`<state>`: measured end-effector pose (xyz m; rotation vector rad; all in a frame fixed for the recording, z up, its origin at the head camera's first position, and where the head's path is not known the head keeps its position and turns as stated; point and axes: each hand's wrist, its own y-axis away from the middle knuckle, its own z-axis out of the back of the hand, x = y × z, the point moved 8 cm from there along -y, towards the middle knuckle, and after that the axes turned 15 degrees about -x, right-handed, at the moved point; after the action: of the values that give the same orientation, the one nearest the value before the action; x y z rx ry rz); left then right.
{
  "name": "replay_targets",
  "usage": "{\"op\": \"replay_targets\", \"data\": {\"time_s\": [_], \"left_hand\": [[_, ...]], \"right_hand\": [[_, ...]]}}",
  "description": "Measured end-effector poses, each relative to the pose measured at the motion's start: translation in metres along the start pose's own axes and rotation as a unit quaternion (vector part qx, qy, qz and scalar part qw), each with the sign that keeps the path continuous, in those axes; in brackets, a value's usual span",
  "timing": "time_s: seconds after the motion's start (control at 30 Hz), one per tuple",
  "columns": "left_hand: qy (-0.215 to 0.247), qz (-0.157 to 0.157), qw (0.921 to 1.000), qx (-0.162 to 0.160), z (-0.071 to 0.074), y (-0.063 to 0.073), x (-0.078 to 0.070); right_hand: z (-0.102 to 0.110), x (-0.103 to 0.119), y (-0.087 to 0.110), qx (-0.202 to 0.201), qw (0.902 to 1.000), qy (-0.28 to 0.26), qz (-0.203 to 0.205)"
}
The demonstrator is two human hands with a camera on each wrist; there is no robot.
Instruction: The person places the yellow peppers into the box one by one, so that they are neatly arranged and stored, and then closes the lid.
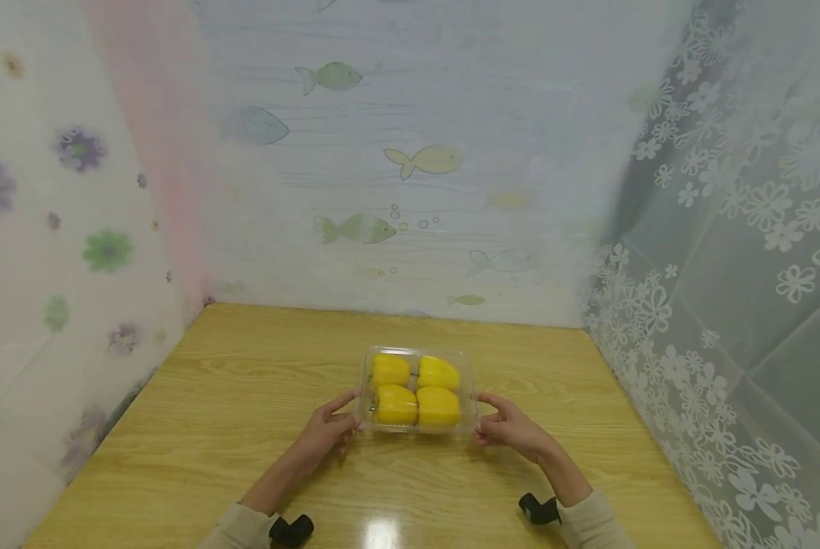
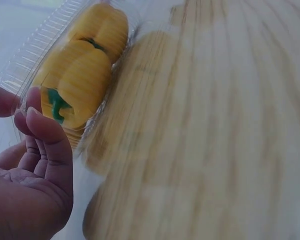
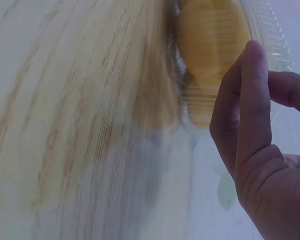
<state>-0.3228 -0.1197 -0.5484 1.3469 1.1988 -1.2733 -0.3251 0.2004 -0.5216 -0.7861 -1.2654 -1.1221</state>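
A clear plastic clamshell box (image 1: pixel 415 428) with several yellow bell peppers (image 1: pixel 439 406) inside is at the middle of the table. On its left side, my left hand (image 1: pixel 322 436) pinches the near corner between thumb and fingers. My right hand (image 1: pixel 513 431) pinches the opposite near corner in the same way. Green stems show on the peppers in the left wrist view, where the ribbed edge of the box (image 2: pixel 27 62) meets the fingertips. In the right wrist view the box is partly cut off, and one yellow pepper (image 3: pixel 210 40) shows behind the plastic. Whether the box touches the table is hard to tell.
The wooden table (image 1: pixel 259 358) runs back to a curtain with fish prints (image 1: pixel 451 91). A flowered sheet (image 1: pixel 46 252) hangs along the left side, and a sheer one with white flowers (image 1: pixel 691 381) on the right. A dark camera mount (image 1: pixel 292 530) sits at each wrist.
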Motion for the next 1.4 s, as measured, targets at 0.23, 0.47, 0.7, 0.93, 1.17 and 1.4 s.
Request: {"op": "replay_targets", "data": {"time_s": [0.23, 0.47, 0.7, 0.93, 1.17, 1.4], "left_hand": [[-0.004, 0.02, 0.9996, -0.021, 0.0022, 0.0001, 0.0027], [-0.001, 0.028, 0.9992, -0.029, 0.0021, -0.0001, 0.0034], [0.001, 0.03, 0.9993, -0.023, 0.0023, 0.0004, 0.0034], [0.0, 0.032, 0.9991, -0.029, 0.0036, 0.0006, 0.0032], [0.001, 0.04, 0.9984, -0.038, 0.0047, 0.0012, 0.0042], [-0.003, 0.059, 0.9957, -0.071, 0.009, 0.0016, 0.0035]], "right_hand": [[-0.001, -0.0006, -0.0016, 0.011, 0.9999, -0.001, -0.004], [0.0002, -0.0012, -0.0014, 0.005, 1.0, -0.002, -0.002], [-0.0009, -0.0016, 0.0001, 0.011, 0.9998, 0.009, 0.015], [-0.0033, -0.0034, -0.001, 0.009, 0.9997, 0.015, 0.019], [-0.0042, -0.0032, -0.0024, 0.011, 0.9995, 0.019, 0.023], [0.0006, -0.0022, -0.0033, 0.009, 0.9983, 0.044, 0.037]]}}
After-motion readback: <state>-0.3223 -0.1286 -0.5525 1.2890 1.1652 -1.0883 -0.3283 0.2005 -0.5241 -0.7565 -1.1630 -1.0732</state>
